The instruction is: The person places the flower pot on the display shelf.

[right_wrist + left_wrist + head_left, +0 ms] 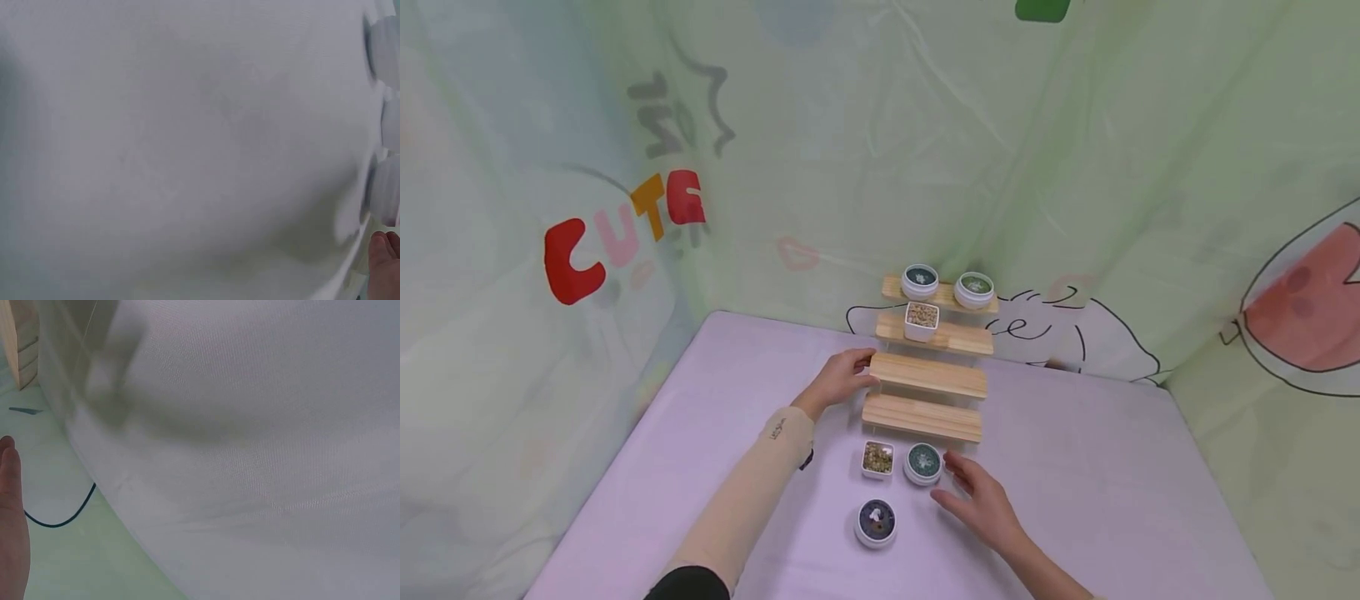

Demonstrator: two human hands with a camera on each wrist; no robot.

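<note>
My left hand is at the left end of a tiered wooden stand, fingertips beside the third step down; contact is unclear. In the left wrist view its fingers look straight, below a wooden edge. Thumb and fingers apart, my right hand is just right of a round white pot with a green top, holding nothing. Left of that pot is a square white pot with greenish-brown filling. A round pot with a dark top and a white figure stands nearer me.
Two round white pots, one dark-topped and one green-topped, stand on the top step. A square pot of tan pebbles is on the second. Lilac cloth covers the table, and printed curtains hang behind and beside it.
</note>
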